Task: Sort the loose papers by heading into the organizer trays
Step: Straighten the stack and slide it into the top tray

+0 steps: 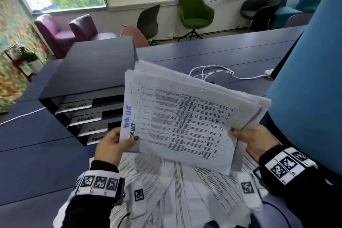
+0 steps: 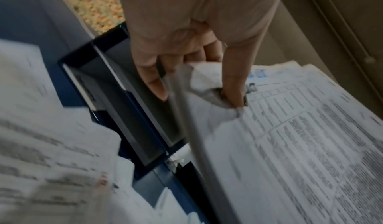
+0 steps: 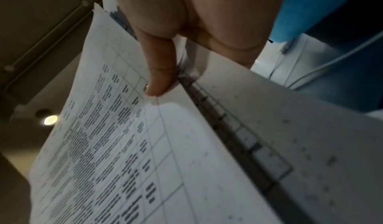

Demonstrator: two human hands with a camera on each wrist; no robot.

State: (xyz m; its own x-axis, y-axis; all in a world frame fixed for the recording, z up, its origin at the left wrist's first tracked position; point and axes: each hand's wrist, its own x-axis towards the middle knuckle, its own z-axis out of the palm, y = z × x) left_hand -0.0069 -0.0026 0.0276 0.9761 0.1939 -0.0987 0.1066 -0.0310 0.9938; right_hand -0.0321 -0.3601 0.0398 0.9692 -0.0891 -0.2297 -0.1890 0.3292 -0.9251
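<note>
Paper stack (image 1: 187, 122), pinched by left hand (image 1: 111, 146), right hand (image 1: 253, 140)

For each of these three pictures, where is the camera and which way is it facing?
Head: on the head, looking forward and down at the paper stack, trays, both hands.
Left wrist: along the left hand, toward the trays; thumb pinches the stack.
Right wrist: under the right hand, tilted toward the ceiling; thumb on the stack.
All share the stack.
</note>
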